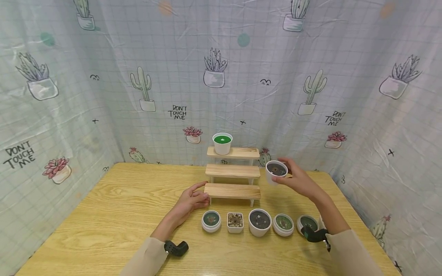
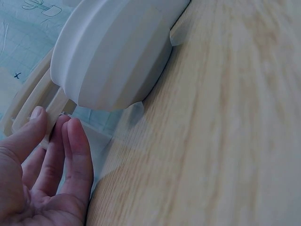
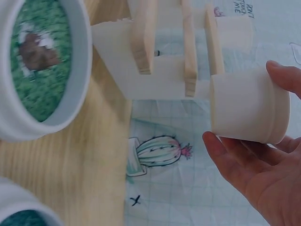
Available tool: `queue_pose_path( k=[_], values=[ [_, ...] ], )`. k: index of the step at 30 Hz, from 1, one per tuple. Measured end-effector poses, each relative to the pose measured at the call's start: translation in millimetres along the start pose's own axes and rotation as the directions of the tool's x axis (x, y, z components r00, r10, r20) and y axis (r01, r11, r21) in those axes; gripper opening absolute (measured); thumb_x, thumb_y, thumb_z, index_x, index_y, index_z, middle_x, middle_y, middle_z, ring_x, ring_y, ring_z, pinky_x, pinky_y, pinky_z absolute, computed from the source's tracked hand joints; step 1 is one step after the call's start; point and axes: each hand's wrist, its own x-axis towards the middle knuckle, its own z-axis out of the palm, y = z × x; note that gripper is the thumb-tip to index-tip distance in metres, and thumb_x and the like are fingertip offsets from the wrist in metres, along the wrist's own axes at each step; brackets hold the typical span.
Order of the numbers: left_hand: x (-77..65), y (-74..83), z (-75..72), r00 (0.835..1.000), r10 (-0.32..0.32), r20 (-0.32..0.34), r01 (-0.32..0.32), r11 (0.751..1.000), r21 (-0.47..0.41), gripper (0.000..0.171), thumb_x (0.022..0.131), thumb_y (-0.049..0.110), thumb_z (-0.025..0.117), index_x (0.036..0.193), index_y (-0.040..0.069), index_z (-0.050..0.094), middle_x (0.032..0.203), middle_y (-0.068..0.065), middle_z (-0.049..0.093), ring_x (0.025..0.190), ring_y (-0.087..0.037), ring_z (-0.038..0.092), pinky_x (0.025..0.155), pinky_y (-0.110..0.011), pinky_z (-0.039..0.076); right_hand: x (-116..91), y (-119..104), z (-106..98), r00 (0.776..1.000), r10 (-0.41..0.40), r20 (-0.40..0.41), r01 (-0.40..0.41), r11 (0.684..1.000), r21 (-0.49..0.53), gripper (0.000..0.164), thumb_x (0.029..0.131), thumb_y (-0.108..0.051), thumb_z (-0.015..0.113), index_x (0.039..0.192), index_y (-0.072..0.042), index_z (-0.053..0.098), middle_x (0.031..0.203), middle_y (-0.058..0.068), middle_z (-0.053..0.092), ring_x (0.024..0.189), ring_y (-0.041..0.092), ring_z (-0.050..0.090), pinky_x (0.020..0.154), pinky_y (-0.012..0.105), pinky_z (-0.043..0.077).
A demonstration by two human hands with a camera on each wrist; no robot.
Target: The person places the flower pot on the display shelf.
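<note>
My right hand [image 1: 299, 179] grips a white pot [image 1: 276, 169] with dark filling, thumb and fingers round its sides. That pot is in the air, just right of a three-step wooden plant stand [image 1: 235, 190]; in the right wrist view its white wall [image 3: 244, 106] shows side-on. At the stand's left end, my left hand [image 1: 188, 201] pinches the lowest step, the thumb [image 2: 35, 125] on the wood in the left wrist view. On the top step, toward the left, stands a white pot with a green top [image 1: 222, 144].
In front of the stand, several pots line the wooden table [image 1: 103, 222]: a round green one [image 1: 211, 221], a square one with pebbles [image 1: 235, 222], a larger dark-filled one [image 1: 260, 222] and a grass-green one [image 1: 283, 224]. Another pot [image 1: 307, 223] is partly behind the right wrist strap. A patterned curtain [image 1: 165, 84] hangs behind.
</note>
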Motion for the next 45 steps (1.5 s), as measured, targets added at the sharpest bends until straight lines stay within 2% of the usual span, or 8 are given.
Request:
queue_pose_path(
  k=[2, 12, 22, 29, 45],
  values=[
    [-0.1, -0.4, -0.6, 1.000, 0.000, 0.000, 0.000, 1.000, 0.003, 0.068, 0.102, 0.018, 0.067, 0.161, 0.013, 0.033, 0.101, -0.002, 0.074, 0.098, -0.016, 0.073, 0.089, -0.029, 0.063, 3, -3, 0, 1.000, 0.000, 0.008, 0.000, 1.000, -0.003, 0.078, 0.098, -0.028, 0.073, 0.157, -0.003, 0.028, 0.151, 0.025, 0.045, 0.140, 0.046, 0.047, 0.099, 0.047, 0.054],
    [0.9, -1.2, -0.8, 1.000, 0.007, -0.003, -0.007, 1.000, 0.002, 0.067, 0.102, 0.017, 0.067, 0.160, 0.013, 0.035, 0.102, -0.003, 0.074, 0.098, -0.016, 0.073, 0.089, -0.030, 0.063, 22, -19, 1, 1.000, -0.028, 0.000, 0.028, 1.000, -0.010, 0.076, 0.097, -0.025, 0.075, 0.155, -0.002, 0.031, 0.148, 0.024, 0.049, 0.138, 0.044, 0.050, 0.098, 0.043, 0.053],
    [0.7, 1.2, -0.2, 1.000, 0.006, 0.002, -0.006, 1.000, -0.006, 0.068, 0.101, 0.017, 0.068, 0.160, 0.014, 0.034, 0.102, -0.002, 0.074, 0.098, -0.015, 0.072, 0.088, -0.029, 0.063, 48, -38, -3, 0.999, -0.047, 0.011, 0.047, 0.999, -0.018, 0.079, 0.098, -0.027, 0.073, 0.157, 0.000, 0.028, 0.148, 0.024, 0.047, 0.140, 0.044, 0.048, 0.100, 0.045, 0.052],
    [0.1, 0.7, -0.1, 1.000, 0.000, -0.005, 0.000, 1.000, -0.016, 0.069, 0.101, 0.018, 0.068, 0.160, 0.013, 0.034, 0.102, -0.003, 0.074, 0.098, -0.017, 0.072, 0.088, -0.029, 0.063, 60, -50, -4, 0.999, -0.033, 0.013, 0.034, 0.999, -0.014, 0.076, 0.097, -0.031, 0.074, 0.156, -0.006, 0.032, 0.146, 0.020, 0.050, 0.136, 0.040, 0.053, 0.100, 0.047, 0.051],
    [0.4, -0.8, -1.1, 1.000, 0.011, 0.002, -0.011, 1.000, 0.006, 0.068, 0.102, 0.017, 0.066, 0.161, 0.012, 0.032, 0.101, -0.001, 0.074, 0.098, -0.015, 0.072, 0.088, -0.029, 0.063, 86, -64, 1, 1.000, 0.012, -0.012, -0.012, 1.000, -0.025, 0.082, 0.096, -0.032, 0.075, 0.158, -0.003, 0.029, 0.146, 0.022, 0.051, 0.132, 0.038, 0.054, 0.100, 0.044, 0.052]
  ],
)
